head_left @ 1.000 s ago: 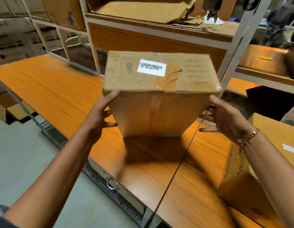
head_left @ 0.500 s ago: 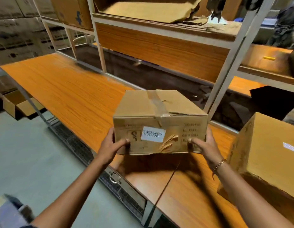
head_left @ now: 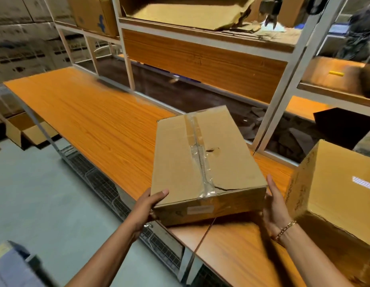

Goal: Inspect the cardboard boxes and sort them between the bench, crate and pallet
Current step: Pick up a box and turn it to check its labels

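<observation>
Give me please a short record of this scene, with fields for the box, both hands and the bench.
box: cardboard, taped shut, small tear beside the tape
left hand: grips near left corner, thumb on top
right hand: flat against the right side
bench: orange wooden top below the box; contact unclear
label: pale sticker on near side, unreadable
other box: larger, on the bench at right

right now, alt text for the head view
Two hands hold a taped cardboard box at an orange bench's near edge: left hand gripping a corner, right hand flat against its side. A second box stands at right.
</observation>
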A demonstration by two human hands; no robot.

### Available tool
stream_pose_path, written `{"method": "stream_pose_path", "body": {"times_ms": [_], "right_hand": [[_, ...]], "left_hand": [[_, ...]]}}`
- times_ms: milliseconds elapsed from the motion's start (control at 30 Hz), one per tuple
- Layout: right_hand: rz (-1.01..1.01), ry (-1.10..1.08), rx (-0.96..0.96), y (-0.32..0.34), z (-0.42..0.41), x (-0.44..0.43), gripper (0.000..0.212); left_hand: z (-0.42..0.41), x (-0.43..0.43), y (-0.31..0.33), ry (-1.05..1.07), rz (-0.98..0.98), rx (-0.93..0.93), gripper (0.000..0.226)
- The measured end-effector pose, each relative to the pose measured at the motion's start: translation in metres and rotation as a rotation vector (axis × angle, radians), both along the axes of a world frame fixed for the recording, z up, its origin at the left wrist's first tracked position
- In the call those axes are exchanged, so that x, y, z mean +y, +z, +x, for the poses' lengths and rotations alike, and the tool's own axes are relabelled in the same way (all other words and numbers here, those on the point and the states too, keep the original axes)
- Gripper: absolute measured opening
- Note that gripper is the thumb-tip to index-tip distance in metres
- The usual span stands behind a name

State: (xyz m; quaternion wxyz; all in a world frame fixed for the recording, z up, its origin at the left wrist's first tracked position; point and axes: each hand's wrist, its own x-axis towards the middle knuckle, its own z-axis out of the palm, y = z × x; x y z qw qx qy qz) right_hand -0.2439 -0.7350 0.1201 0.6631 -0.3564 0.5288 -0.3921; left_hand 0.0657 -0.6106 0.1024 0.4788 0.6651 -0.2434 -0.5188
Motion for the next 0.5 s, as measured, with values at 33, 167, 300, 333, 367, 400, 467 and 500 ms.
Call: {"method": "stream_pose_path", "body": {"times_ms": [33, 167, 300, 333, 367, 400, 467, 500], "right_hand": [[-0.05, 0.006, 0.066, 0.014, 0.0, -0.001, 0.075], [-0.357, 0.098, 0.342, 0.073, 0.006, -0.006, 0.058], [-0.413, 0.285, 0.34, 0.108, 0.037, 0.005, 0.053], [-0.409, 0.317, 0.313, 0.111, 0.044, 0.008, 0.05], [-0.41, 0.348, 0.299, 0.115, 0.052, 0.01, 0.049], [-0.41, 0.393, 0.304, 0.117, 0.059, 0.011, 0.051], [-0.394, 0.517, 0.341, 0.122, 0.073, 0.01, 0.06], [-0.378, 0.574, 0.363, 0.124, 0.08, 0.009, 0.066]], "left_hand": [[-0.003, 0.002, -0.002, 0.025, -0.015, 0.068, 0.016], [-0.01, 0.008, -0.011, 0.119, -0.013, 0.075, 0.021], [-0.021, 0.012, -0.009, -0.032, 0.025, -0.074, 0.068], [-0.025, 0.012, -0.003, -0.067, 0.023, -0.066, 0.073], [-0.027, 0.011, 0.005, -0.098, -0.004, -0.051, 0.076], [-0.027, 0.011, 0.015, -0.108, -0.021, -0.032, 0.079], [-0.022, 0.01, 0.035, -0.091, -0.068, -0.002, 0.085], [-0.017, 0.008, 0.047, -0.072, -0.095, -0.003, 0.089]]}}
